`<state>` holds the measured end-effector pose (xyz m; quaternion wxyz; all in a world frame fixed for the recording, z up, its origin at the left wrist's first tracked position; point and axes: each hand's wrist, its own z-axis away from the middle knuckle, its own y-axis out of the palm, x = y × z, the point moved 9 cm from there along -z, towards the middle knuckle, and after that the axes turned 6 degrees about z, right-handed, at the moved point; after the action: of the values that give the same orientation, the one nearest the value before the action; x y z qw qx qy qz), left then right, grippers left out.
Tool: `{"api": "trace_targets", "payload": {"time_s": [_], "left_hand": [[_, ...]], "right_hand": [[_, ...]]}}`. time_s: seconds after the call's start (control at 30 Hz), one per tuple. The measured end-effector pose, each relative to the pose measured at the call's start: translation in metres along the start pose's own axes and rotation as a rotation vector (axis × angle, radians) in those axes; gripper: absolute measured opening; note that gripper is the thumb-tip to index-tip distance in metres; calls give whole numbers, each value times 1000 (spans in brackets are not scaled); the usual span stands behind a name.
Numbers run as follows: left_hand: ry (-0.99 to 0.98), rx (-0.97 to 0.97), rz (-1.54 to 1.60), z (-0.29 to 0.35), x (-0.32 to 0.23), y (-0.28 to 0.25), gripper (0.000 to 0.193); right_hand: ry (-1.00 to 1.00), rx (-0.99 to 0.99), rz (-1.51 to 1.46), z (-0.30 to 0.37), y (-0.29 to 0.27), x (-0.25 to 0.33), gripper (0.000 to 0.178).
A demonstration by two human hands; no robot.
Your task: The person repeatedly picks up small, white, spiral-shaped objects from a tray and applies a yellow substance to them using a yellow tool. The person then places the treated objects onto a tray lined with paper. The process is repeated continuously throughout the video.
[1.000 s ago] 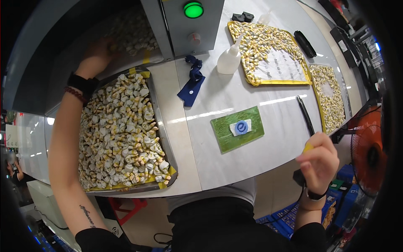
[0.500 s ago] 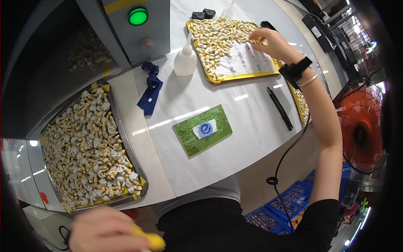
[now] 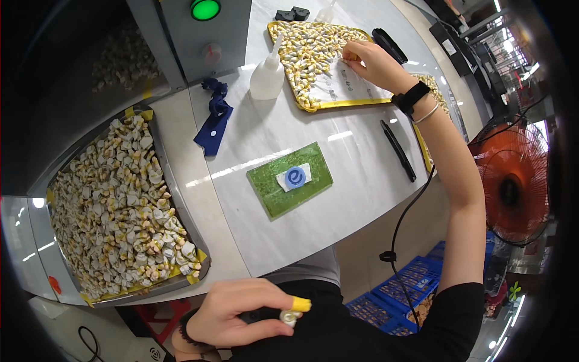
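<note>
My left hand is at the front edge, near my body. A yellow cover sits on its index fingertip, and a small white-and-yellow piece is pinched between that finger and the thumb. My right hand reaches over the far yellow-rimmed tray, its fingertips pinched beside the many small white-and-yellow pieces laid there. What those fingertips hold, if anything, is too small to make out. At the left, a metal tray is heaped with knobbly white-and-yellow pieces.
On the table lie a green mat with a blue round lid, a black pen and a dark blue cloth strap. A white squeeze bottle stands by a grey machine with a green light. An orange fan is at right.
My left hand has come right and up from the lower left, bringing the small piece into view. My right hand has shifted slightly left over the tray, its fingers drawn together.
</note>
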<state>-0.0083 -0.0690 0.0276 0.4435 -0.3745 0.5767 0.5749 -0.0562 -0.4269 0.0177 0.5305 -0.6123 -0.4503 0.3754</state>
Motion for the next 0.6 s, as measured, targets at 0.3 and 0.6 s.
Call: {"api": "trace_targets", "payload": {"time_s": [0.3,0.6], "left_hand": [[40,91,108,-2,11,12,27],[-14,-40,281,12,21,-9,30]], "right_hand": [[-111,-6,206,-1,-6,24,10],[-4,-129,-330,15,-46,81,18]]}}
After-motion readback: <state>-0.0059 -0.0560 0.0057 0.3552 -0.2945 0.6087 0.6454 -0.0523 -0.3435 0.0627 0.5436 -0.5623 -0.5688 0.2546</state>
